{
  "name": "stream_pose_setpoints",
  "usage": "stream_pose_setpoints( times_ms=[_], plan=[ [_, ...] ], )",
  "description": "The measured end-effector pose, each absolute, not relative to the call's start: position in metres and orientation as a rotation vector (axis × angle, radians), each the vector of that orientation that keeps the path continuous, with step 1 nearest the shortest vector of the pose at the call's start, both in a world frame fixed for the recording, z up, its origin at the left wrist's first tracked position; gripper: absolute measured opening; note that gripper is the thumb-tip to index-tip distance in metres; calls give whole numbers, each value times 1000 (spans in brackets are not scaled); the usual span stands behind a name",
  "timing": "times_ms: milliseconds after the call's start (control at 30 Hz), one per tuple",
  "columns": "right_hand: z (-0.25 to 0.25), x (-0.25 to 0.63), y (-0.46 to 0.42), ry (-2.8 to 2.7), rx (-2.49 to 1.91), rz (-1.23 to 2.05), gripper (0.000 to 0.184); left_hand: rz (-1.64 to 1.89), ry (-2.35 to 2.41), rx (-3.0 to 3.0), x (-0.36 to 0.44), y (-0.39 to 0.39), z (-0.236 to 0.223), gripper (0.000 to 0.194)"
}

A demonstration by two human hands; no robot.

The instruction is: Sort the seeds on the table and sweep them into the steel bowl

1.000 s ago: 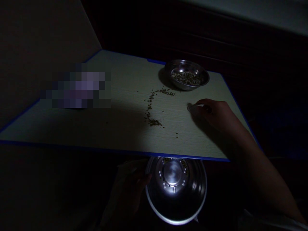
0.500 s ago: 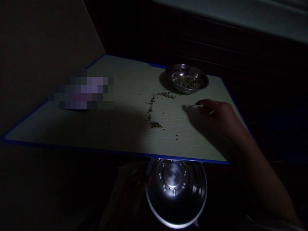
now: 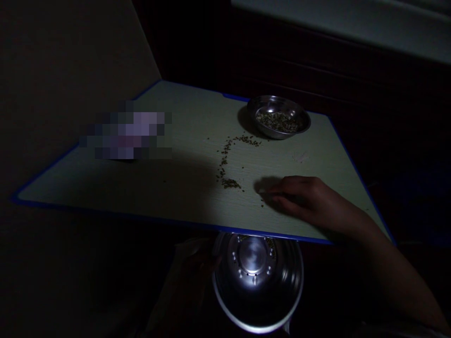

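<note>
My right hand point(image 3: 303, 197) hovers low over the pale tabletop point(image 3: 183, 126), fingertips pinched together beside a couple of loose small dark seeds. Whatever is between those fingertips is too small and dark to name. Left of it, small brown-green seeds point(image 3: 231, 183) lie in a curved line that runs up toward a steel bowl point(image 3: 282, 134). That bowl holds more seeds mixed with paler bits. Below the table's front edge, a deep shiny metal pot point(image 3: 296, 281) has a raised round centre with holes and some greenish seeds. My left hand point(image 3: 202, 270), very dark, is at its left rim, seemingly gripping it.
A blue edge strip point(image 3: 246, 232) borders the table. A blurred-out pinkish-purple item point(image 3: 130, 136) lies on its left side. A faint whitish patch point(image 3: 300, 157) shows right of the seeds. A wall point(image 3: 70, 56) rises at left; the surroundings are very dark.
My right hand has come down and toward the front edge, near the loose seeds. The small white thing in its fingers no longer shows there; a whitish patch shows on the table.
</note>
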State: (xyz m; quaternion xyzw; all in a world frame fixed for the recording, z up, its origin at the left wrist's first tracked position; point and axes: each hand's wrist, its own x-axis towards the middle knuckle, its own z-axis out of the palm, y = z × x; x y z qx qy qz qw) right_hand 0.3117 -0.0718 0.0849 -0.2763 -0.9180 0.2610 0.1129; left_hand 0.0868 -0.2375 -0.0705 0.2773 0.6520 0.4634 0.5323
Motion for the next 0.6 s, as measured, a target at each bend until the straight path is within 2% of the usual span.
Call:
stream_pose_setpoints(
  times_ms=[333,600],
  plan=[
    [85,312,-79,-2646,-710,1011,21,1019,1598,660,80,-240,-45,24],
    [86,312,-80,-2645,-698,1119,21,941,1627,619,81,-249,-60,21]
  ],
)
